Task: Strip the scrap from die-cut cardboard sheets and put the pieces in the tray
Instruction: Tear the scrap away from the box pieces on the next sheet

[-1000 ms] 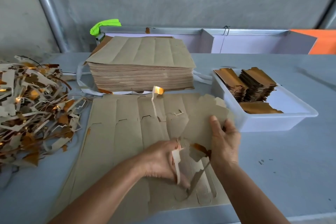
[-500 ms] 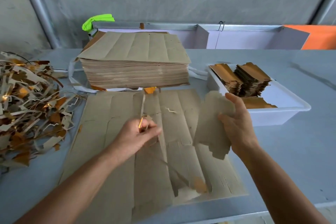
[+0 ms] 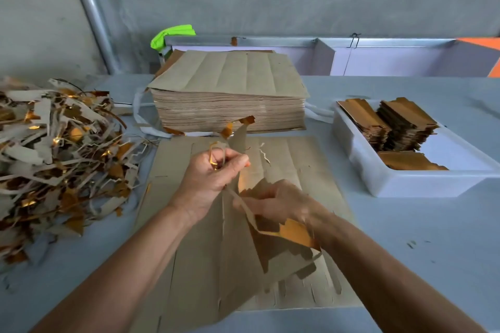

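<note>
A brown die-cut cardboard sheet point(image 3: 189, 265) lies flat on the table in front of me. My left hand point(image 3: 213, 178) is raised above its middle and grips a thin strip of scrap point(image 3: 230, 130) with gold-foil tips. My right hand point(image 3: 278, 204), blurred, holds a loose cut piece point(image 3: 292, 232) with a gold underside, just right of and below the left hand. The white plastic tray point(image 3: 405, 181) stands at the right with stacked gold-faced pieces point(image 3: 400, 124) inside.
A thick stack of uncut sheets point(image 3: 230, 94) sits behind the working sheet, with white strapping around its base. A big heap of scrap strips point(image 3: 54, 157) covers the table's left side. A low white partition point(image 3: 378, 57) and a green cloth point(image 3: 173, 34) stand at the back.
My right hand came back from near the tray to the sheet's middle with the cut piece. My left hand lifted its scrap strip higher. The camera moved closer.
</note>
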`<state>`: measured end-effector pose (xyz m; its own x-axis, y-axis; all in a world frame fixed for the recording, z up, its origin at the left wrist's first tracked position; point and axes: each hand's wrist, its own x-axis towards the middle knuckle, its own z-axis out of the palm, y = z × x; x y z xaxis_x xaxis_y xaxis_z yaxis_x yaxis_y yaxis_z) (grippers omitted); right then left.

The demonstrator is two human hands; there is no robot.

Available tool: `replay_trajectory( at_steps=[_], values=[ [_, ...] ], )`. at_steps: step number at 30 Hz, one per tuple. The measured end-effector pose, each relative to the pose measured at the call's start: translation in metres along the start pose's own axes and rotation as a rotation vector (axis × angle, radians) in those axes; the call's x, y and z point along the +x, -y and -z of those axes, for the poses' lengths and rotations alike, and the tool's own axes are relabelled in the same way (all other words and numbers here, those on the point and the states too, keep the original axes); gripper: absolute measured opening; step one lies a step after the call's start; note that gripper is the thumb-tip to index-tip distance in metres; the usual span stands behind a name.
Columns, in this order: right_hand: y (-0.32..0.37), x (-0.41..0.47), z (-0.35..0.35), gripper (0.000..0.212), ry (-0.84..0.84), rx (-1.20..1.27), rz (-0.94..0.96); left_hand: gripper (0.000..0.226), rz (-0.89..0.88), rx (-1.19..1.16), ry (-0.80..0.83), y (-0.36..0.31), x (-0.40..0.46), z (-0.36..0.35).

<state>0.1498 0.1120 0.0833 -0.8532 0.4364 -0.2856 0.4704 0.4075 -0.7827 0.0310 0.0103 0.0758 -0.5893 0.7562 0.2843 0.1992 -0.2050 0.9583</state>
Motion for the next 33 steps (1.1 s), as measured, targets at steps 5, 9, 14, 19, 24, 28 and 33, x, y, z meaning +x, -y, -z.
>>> replay_trajectory(
  at_steps=[5,9,14,19,24,28,33],
  values=[
    [-0.004,0.009,-0.006,0.022,-0.082,-0.156,0.045,0.008,-0.006,0.199,0.005,0.012,-0.002,-0.009],
    [-0.029,0.004,0.004,0.020,-0.269,-0.018,-0.025,0.021,0.068,0.628,-0.086,0.022,0.001,0.019],
    [-0.040,0.000,-0.007,0.017,-0.380,0.167,0.050,0.096,0.196,0.753,0.375,0.028,0.002,0.015],
    [-0.048,-0.001,-0.017,0.030,-0.682,0.401,0.073,0.045,0.178,0.902,0.308,0.032,0.010,0.003],
    [-0.048,0.000,-0.024,0.028,-0.851,0.925,0.088,0.039,0.209,1.026,0.407,0.029,0.013,0.002],
    [-0.045,0.000,-0.005,0.022,-0.978,1.039,0.105,0.047,0.251,1.114,0.485,0.026,0.008,0.015],
    [-0.048,0.004,0.023,0.019,-1.041,1.156,-0.011,0.036,0.207,1.312,0.540,0.029,0.007,0.011]
  ],
)
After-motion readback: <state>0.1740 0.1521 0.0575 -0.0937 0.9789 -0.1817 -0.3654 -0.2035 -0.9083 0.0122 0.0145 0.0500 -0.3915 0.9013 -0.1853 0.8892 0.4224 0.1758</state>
